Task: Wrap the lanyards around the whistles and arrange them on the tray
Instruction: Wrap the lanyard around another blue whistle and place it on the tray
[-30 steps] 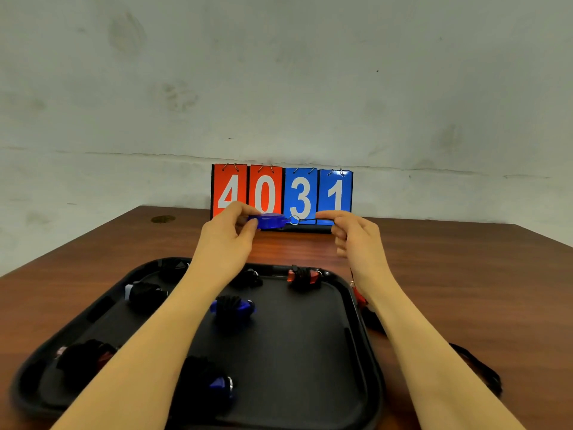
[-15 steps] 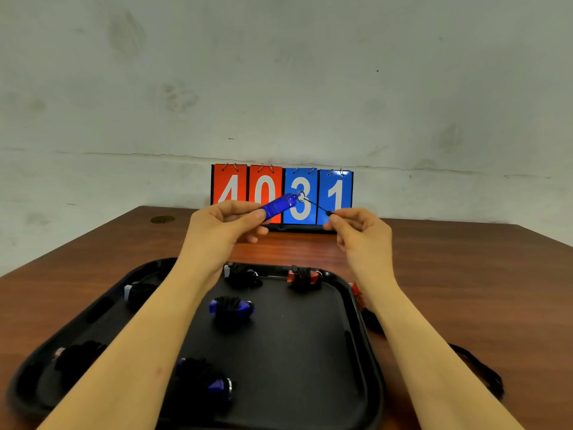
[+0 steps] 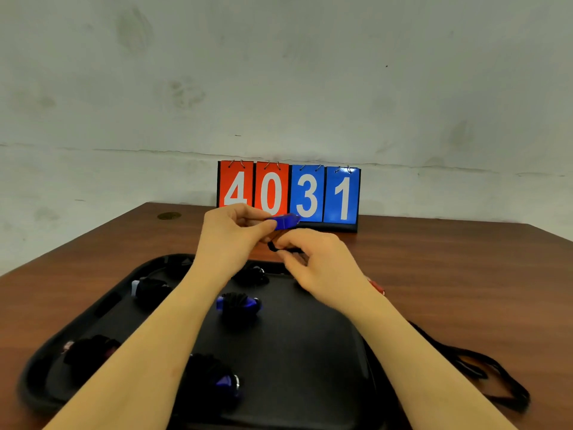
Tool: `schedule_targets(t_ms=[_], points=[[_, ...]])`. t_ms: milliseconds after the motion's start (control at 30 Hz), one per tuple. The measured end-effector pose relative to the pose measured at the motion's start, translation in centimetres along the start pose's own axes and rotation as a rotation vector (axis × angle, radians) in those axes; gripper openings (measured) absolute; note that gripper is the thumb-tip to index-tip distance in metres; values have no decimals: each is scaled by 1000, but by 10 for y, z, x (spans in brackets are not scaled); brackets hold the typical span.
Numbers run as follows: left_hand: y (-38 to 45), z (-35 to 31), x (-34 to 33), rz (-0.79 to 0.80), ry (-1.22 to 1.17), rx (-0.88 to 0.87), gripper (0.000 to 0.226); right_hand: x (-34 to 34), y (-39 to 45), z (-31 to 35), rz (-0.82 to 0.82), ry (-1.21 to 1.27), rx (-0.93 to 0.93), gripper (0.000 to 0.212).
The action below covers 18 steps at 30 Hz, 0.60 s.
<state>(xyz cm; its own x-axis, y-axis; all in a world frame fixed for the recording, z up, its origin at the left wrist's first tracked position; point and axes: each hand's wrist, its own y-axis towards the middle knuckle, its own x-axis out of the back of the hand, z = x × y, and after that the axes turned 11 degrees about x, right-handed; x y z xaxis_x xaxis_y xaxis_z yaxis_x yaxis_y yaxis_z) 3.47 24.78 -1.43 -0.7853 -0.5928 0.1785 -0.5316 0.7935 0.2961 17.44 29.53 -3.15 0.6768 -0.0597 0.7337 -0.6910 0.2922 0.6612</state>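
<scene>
Your left hand [image 3: 231,235] pinches a translucent blue whistle [image 3: 285,220] between thumb and forefinger, holding it in the air above the tray's far edge, its free end pointing toward 3 o'clock. Just below it, at 5 o'clock from the whistle, your right hand [image 3: 316,262] has its fingers [image 3: 290,243] curled around the whistle's black lanyard [image 3: 274,247], which shows only as a short dark loop at the fingertips.

The black tray [image 3: 325,352] sits on the brown worktop [image 3: 465,274] and carries whistles already bound in black cord: a blue one [image 3: 238,304] near the middle, another blue one [image 3: 223,381] at 6 o'clock, a pale one [image 3: 148,288] at 10 o'clock, a pinkish one [image 3: 88,350] at 8 o'clock, and a dark bundle [image 3: 251,274] at 12 o'clock whose colour you cannot make out.

Off the tray at 3 o'clock lies a red whistle [image 3: 376,287], mostly hidden by your right forearm, with loose black lanyards [image 3: 483,373] trailing toward 4 o'clock
</scene>
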Motion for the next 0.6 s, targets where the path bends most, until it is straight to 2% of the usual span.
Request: schedule_targets(t_ms=[100, 267, 400, 600], points=[[0, 3, -2, 35, 162, -91, 9, 3, -3, -4, -129, -22, 80, 17], [-5, 0, -4, 162, 235, -147, 16, 2, -3, -15, -247, -88, 129, 17], [-8, -1, -3, 221, 198, -129, 24, 3, -2, -19, -292, -82, 130, 20], [-7, -1, -1, 249, 78, -75, 22, 10, -3, -18, -363, 51, 70, 17]])
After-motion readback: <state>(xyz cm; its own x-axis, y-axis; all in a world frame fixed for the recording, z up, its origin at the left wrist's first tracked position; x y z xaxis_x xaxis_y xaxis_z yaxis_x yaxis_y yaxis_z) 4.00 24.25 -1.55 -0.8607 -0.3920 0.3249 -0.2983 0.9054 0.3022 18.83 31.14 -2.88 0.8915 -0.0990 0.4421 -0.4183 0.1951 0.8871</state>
